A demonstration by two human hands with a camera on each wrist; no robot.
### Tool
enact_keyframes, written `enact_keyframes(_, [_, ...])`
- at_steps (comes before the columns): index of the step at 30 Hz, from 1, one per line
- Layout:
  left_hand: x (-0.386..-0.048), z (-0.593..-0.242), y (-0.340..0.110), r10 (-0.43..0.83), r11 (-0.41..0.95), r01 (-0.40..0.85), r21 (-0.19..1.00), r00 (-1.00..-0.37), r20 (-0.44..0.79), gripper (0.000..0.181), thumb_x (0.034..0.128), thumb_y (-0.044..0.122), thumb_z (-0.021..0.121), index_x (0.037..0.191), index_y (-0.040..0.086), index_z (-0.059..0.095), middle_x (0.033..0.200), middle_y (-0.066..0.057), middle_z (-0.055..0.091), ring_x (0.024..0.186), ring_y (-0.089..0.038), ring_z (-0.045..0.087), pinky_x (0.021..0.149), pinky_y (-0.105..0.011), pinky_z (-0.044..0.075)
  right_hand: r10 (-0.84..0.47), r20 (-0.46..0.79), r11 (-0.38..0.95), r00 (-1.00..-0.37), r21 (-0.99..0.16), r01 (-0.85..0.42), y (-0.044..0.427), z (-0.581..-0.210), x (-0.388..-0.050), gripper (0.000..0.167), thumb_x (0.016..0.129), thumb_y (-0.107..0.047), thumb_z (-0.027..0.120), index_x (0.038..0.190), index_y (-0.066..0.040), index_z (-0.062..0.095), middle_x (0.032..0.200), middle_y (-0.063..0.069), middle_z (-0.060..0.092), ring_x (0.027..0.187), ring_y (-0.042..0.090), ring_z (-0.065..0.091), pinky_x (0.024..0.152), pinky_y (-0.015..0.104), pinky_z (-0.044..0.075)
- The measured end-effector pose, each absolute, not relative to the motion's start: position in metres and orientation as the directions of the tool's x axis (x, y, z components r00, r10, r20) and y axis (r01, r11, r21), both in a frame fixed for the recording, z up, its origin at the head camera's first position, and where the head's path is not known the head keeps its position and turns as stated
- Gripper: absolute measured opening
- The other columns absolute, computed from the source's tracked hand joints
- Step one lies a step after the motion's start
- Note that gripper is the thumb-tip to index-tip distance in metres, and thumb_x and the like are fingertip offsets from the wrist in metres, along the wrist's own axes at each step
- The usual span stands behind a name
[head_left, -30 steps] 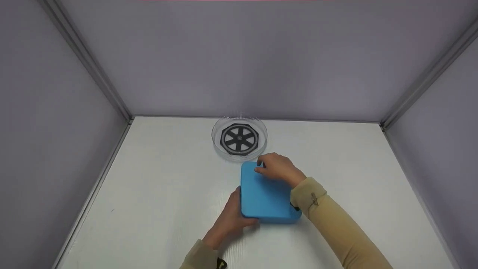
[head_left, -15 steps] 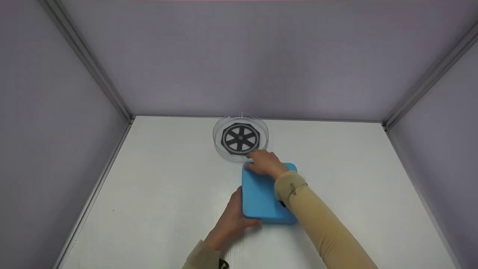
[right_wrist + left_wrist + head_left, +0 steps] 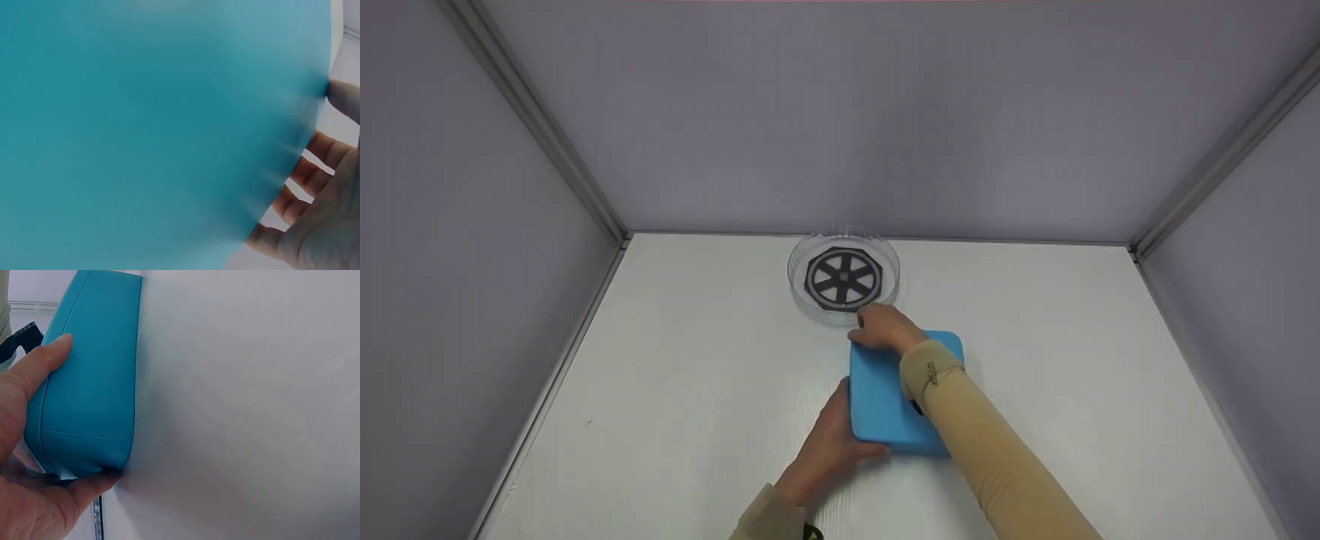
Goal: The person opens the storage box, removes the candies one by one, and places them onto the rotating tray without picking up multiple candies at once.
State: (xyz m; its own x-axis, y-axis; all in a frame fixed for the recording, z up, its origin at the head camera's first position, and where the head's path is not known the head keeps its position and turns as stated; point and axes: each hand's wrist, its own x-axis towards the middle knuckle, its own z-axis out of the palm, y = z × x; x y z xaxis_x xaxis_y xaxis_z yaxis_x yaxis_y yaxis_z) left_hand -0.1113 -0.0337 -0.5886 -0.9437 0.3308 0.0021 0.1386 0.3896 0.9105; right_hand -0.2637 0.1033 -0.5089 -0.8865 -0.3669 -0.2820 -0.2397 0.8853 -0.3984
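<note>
Head view shows a person's 2 hands at a blue case (image 3: 877, 397), which rests on a white table (image 3: 697, 360), just on the near side of a clear round dish (image 3: 796, 289). The left hand (image 3: 829, 439) grips the case at its near left corner, thumb along the near side and fingers on the left side. Left wrist view confirms this grasp: the thumb presses the seamed side wall and a finger lies against the rounded end. The right hand (image 3: 885, 326) is at the far left corner of the case's top, close to the dish, with its fingers bent. Right wrist view shows its thumb and 4 fingers meeting the blue edge; I cannot tell whether they pinch it or only touch it.

A black pattern (image 3: 844, 289) with 6 spokes and an angular outline shows within the dish's ring; whether it lies in the dish or under it I cannot tell. The arms wear tan sleeves (image 3: 997, 457), the right sleeve crossing over the case's top. A dark band (image 3: 813, 532) with a yellow mark sits by the left cuff. Grey walls (image 3: 840, 120) stand behind the table and at both sides.
</note>
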Motion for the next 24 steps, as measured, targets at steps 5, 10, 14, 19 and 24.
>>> enact_keyframes(5, [-0.112, -0.588, -0.034, 0.353, 0.364, 0.159, 0.918, -0.935, 0.022, 0.126, 0.0646, 0.024, 0.094, 0.156, 0.006, 0.009, 0.155, -0.007, 0.031, 0.138, -0.024, 0.036, 0.111, -0.046, 0.029, -0.361, -0.304, 0.878, -0.882, -0.429, -0.212, 0.099, -0.506, -0.265, 0.023, 0.090, -0.024, 0.060, 0.097, -0.003, 0.065, 0.085, 0.008, 0.059, 0.073, 0.022, 0.050, 0.069, 0.040, 0.045])
enact_keyframes(10, [-0.113, -0.587, -0.034, 0.354, 0.371, 0.172, 0.913, -0.935, 0.032, 0.126, 0.0633, 0.021, 0.094, 0.156, 0.004, 0.010, 0.152, -0.007, 0.035, 0.135, -0.022, 0.039, 0.111, -0.044, 0.031, -0.334, -0.324, 0.888, -0.885, -0.424, -0.180, 0.096, -0.507, -0.266, 0.033, 0.090, -0.026, 0.059, 0.110, -0.001, 0.067, 0.096, 0.010, 0.063, 0.078, 0.024, 0.052, 0.074, 0.041, 0.047])
enact_keyframes(14, [-0.113, -0.587, -0.033, 0.349, 0.354, 0.161, 0.921, -0.937, 0.030, 0.125, 0.0627, 0.021, 0.095, 0.155, 0.003, 0.012, 0.149, -0.008, 0.039, 0.132, -0.022, 0.042, 0.109, -0.044, 0.033, -0.286, -0.363, 0.910, -0.887, -0.393, -0.133, 0.094, -0.509, -0.265, 0.041, 0.092, -0.032, 0.057, 0.119, -0.003, 0.064, 0.111, 0.012, 0.064, 0.089, 0.025, 0.054, 0.084, 0.044, 0.048])
enact_keyframes(19, [-0.111, -0.589, -0.033, 0.364, 0.331, 0.158, 0.930, -0.931, 0.029, 0.123, 0.0640, 0.022, 0.094, 0.155, 0.006, 0.013, 0.147, -0.005, 0.042, 0.130, -0.020, 0.045, 0.109, -0.043, 0.034, -0.246, -0.405, 0.923, -0.880, -0.377, -0.084, 0.092, -0.509, -0.262, 0.053, 0.094, -0.037, 0.052, 0.136, -0.006, 0.056, 0.135, 0.016, 0.055, 0.115, 0.031, 0.051, 0.097, 0.055, 0.041])
enact_keyframes(24, [-0.111, -0.590, -0.033, 0.351, 0.342, 0.145, 0.928, -0.936, 0.017, 0.121, 0.0643, 0.025, 0.094, 0.155, 0.005, 0.015, 0.145, -0.006, 0.044, 0.129, -0.021, 0.046, 0.108, -0.045, 0.035, -0.244, -0.414, 0.924, -0.877, -0.373, -0.081, 0.092, -0.510, -0.262, 0.056, 0.094, -0.039, 0.051, 0.141, -0.008, 0.052, 0.142, 0.015, 0.050, 0.130, 0.035, 0.043, 0.100, 0.060, 0.036])
